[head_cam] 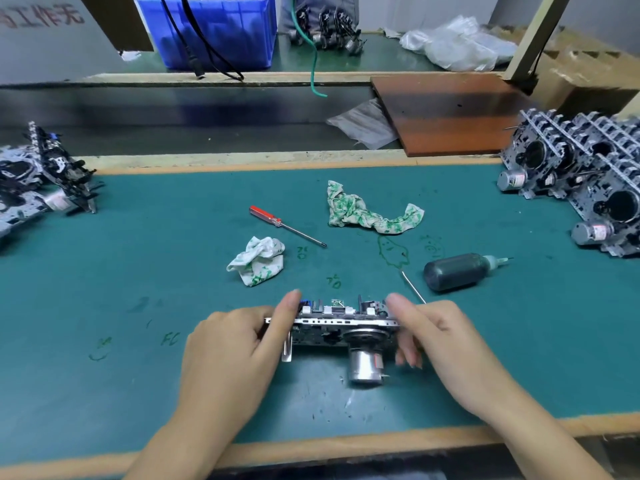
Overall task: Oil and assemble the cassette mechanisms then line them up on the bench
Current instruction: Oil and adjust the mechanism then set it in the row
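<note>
I have one mechanism (332, 323) held on edge at lower centre of the frame, its motor (363, 367) pointing toward me. My left hand (235, 344) grips its left end, forefinger laid up over the top edge and thumb tucked under. My right hand (436, 337) clamps the right end the same way, and a thin metal pin (414, 287) pokes out past its knuckles; I can't tell whether that hand holds it or it merely lies behind.

The oil bottle (457, 271) lies on its side right of centre, nozzle pointing right, well apart from my hands. I judge this to be the inspect-or-seat step, so I'd keep both grips on the frame edges, off the gears and belt, and turn the unit slowly rather than squeeze.

Stacked mechanisms (581, 181) crowd the right edge, and another group (41, 181) sits at the left edge. A screwdriver (285, 225) and two rags (367, 213) lie mid-frame on the mat (138, 271). When setting down, I'd steer clear of those.
</note>
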Tool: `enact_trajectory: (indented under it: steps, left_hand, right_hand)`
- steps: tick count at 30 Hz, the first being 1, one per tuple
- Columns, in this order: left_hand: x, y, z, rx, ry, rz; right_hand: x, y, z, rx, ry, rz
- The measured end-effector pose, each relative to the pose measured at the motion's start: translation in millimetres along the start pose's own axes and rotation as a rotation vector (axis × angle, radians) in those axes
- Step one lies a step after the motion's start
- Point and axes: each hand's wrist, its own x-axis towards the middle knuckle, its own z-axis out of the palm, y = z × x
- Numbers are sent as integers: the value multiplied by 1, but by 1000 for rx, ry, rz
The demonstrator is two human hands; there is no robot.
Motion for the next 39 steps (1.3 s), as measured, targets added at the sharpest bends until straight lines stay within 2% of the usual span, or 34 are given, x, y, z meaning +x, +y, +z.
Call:
enact_trajectory:
  steps: [3, 5, 7, 9, 11, 13, 15, 17, 19, 22, 24, 26, 29, 35, 39]
  left_hand:
    - [-2, -1, -2, 120, 32, 47]
    - [-4, 0, -4, 129, 60, 60]
    - [-3, 0, -5, 75, 86, 72]
    - [2, -2, -8, 6, 70, 166]
    - [8, 0, -14, -31, -36, 329]
    - [14, 1, -16, -49, -132, 471]
    - [20, 0, -15, -64, -128, 537]
    - [22, -2, -12, -53, -52, 559]
    - [20, -3, -7, 16, 77, 585]
    - [11, -6, -2, 149, 241, 718]
    - [0, -9, 0, 213, 295, 861]
    - [-13, -9, 1, 227, 294, 957]
    - [-28, -14, 8, 269, 223, 976]
    - [-25, -24, 8, 168, 74, 853]
    - [-5, -16, 14, 226, 79, 931]
  right_hand:
    - [-1, 4, -18, -124, 105, -30]
    - [1, 12, -39, -505, 322, -195]
    - [5, 16, -59, -876, 428, -303]
    - [13, 27, -72, -1042, 319, -276]
    - [23, 33, -75, -1134, 251, -254]
    - [31, 36, -75, -1154, 208, -235]
    - [36, 33, -74, -1123, 215, -246]
    - [37, 30, -74, -1044, 293, -297]
    - [32, 20, -66, -767, 458, -342]
    - [20, -4, -50, 68, 579, -382]
    - [11, -19, -43, 617, 517, -334]
    - [3, -25, -35, 951, 377, -204]
    - [-6, -25, -16, 1099, 261, -47]
    - [-8, -18, 13, 987, 379, 0]
    - [4, -21, 17, 843, 404, -64]
